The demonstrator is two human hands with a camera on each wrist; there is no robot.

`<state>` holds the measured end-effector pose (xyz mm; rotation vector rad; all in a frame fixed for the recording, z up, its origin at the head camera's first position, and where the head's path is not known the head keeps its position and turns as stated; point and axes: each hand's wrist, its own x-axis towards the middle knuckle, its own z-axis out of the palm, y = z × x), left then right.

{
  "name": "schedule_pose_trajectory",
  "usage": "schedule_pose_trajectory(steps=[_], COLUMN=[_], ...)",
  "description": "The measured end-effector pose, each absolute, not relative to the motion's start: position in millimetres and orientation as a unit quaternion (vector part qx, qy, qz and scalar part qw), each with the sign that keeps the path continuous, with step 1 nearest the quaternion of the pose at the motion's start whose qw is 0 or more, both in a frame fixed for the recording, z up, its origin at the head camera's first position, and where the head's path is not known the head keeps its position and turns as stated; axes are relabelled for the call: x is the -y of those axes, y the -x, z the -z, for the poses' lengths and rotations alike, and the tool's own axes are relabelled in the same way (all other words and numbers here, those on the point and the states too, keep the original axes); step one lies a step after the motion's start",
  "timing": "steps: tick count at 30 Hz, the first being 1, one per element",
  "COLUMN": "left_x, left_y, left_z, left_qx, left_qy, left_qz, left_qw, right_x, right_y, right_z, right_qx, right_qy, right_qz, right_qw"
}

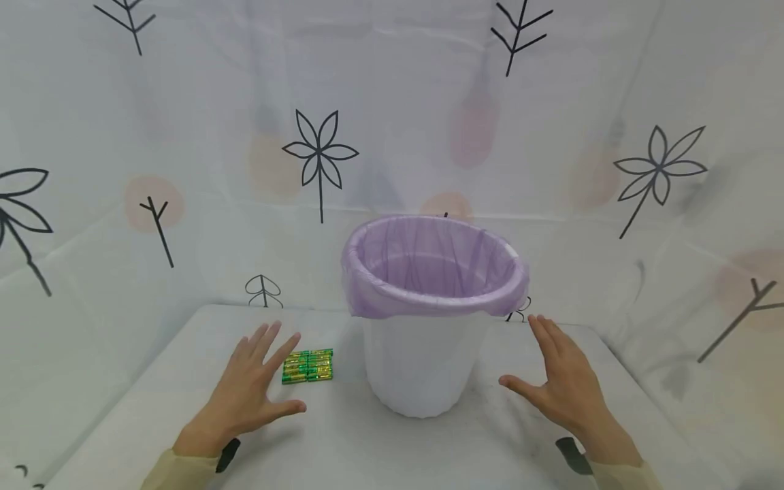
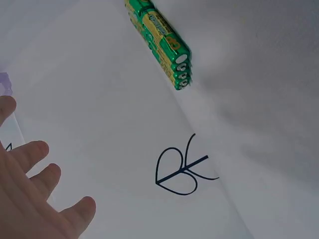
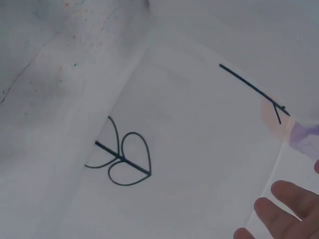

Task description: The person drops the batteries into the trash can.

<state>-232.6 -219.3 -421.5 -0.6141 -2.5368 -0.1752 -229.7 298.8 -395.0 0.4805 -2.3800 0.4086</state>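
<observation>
A white bin (image 1: 419,364) stands upright on the table, its rim covered by a translucent purple bag (image 1: 437,307) folded outward. My left hand (image 1: 250,386) is held left of the bin with fingers spread and thumb out, holding nothing. Just beyond its index finger lies a flat pack of green and gold batteries (image 1: 307,366), whose ends show in the left wrist view (image 2: 169,45). On the bin's other side my right hand (image 1: 566,381) is spread, thumb pointing toward the bin and apart from it. In the right wrist view, fingers (image 3: 284,214) appear at the lower right.
The white table (image 1: 343,456) reaches back to a white cloth backdrop (image 1: 392,136) printed with black flowers, twigs and pale pink spots. The cloth also hangs along both sides. A dark band (image 1: 574,456) sits below the right wrist, and another (image 1: 228,454) by the left.
</observation>
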Motion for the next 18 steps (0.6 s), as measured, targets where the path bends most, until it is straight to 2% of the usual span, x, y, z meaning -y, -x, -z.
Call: schedule_pose_trajectory(steps=[4, 10, 18], left_x=[214.8, 208.4, 204.0], left_y=[231.2, 229.8, 231.0], left_z=[421.4, 419.2, 419.6], left_qx=[0.936, 0.936, 0.929], left_qy=[0.233, 0.234, 0.233], left_qz=[0.094, 0.139, 0.178], left_qw=[0.248, 0.225, 0.224], right_x=[-290.8, -280.6, -272.5], right_y=[224.2, 213.5, 211.8], right_z=[387.6, 377.2, 360.4], right_qx=[0.907, 0.9, 0.828], right_qy=[-0.182, -0.163, -0.243], right_qz=[-0.184, -0.269, -0.367], right_qw=[0.333, 0.301, 0.349])
